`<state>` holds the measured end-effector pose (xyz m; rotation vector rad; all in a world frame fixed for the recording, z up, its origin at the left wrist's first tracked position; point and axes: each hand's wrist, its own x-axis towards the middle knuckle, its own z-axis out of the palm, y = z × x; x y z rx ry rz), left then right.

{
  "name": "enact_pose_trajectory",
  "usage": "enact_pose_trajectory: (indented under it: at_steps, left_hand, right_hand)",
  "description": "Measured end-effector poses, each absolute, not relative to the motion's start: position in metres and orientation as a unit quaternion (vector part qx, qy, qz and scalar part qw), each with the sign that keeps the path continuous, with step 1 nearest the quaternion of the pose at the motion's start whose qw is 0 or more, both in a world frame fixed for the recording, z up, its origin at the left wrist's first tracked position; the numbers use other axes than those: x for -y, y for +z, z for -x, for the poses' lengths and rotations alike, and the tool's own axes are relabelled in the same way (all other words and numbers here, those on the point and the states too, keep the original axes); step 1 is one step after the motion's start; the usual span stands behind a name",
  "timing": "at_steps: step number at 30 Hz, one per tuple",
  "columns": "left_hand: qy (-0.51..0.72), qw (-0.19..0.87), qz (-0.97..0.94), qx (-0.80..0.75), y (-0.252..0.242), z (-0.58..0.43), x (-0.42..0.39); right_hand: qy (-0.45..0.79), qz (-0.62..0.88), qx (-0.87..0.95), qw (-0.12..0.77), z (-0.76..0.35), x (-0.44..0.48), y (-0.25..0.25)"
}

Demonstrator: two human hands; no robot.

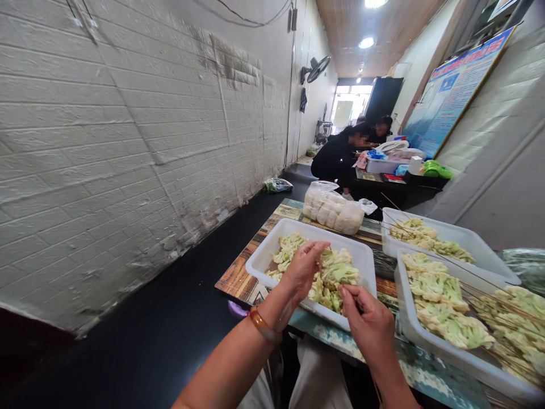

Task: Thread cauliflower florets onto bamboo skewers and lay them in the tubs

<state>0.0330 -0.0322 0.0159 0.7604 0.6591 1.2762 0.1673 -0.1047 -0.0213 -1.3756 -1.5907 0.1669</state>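
Note:
A white plastic tub (369, 267) in front of me holds pale green cauliflower florets (292, 250). Over its middle is my left hand (304, 267), an amber-coloured bangle on its wrist. Its fingers are bent together against a cauliflower piece (338, 270); the palm side is partly hidden. At the tub's near right edge, my right hand (369, 318) is closed, with thumb and fingertips pinched beside the same piece. A thin stick, seemingly a skewer (376, 392), shows below this hand; most of it is hidden.
To the right, another tub (409, 318) holds skewered cauliflower (447, 301), and a further tub (485, 238) stands behind it. A bag of pale round items (332, 209) sits on the wooden table (238, 272). Two people crouch at a cluttered table beyond; a brick-patterned wall is left.

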Motion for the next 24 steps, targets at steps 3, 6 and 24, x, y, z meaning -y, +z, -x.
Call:
enact_pose_trajectory:
  at_steps: [3,6,24]
  left_hand:
    - [0.579,0.692,-0.317,-0.293,0.014,-0.024,0.026]
    - [0.588,0.689,-0.297,-0.302,0.007,-0.016,0.022]
    - [0.477,0.485,-0.596,-0.427,-0.001,0.008,0.005]
  right_hand:
    - [0.101,0.582,0.636,0.496,-0.167,0.105,-0.02]
    - [0.132,0.591,0.626,0.492,-0.168,0.105,-0.02]
    - [0.275,0.574,0.493,0.593,-0.176,0.104,-0.024]
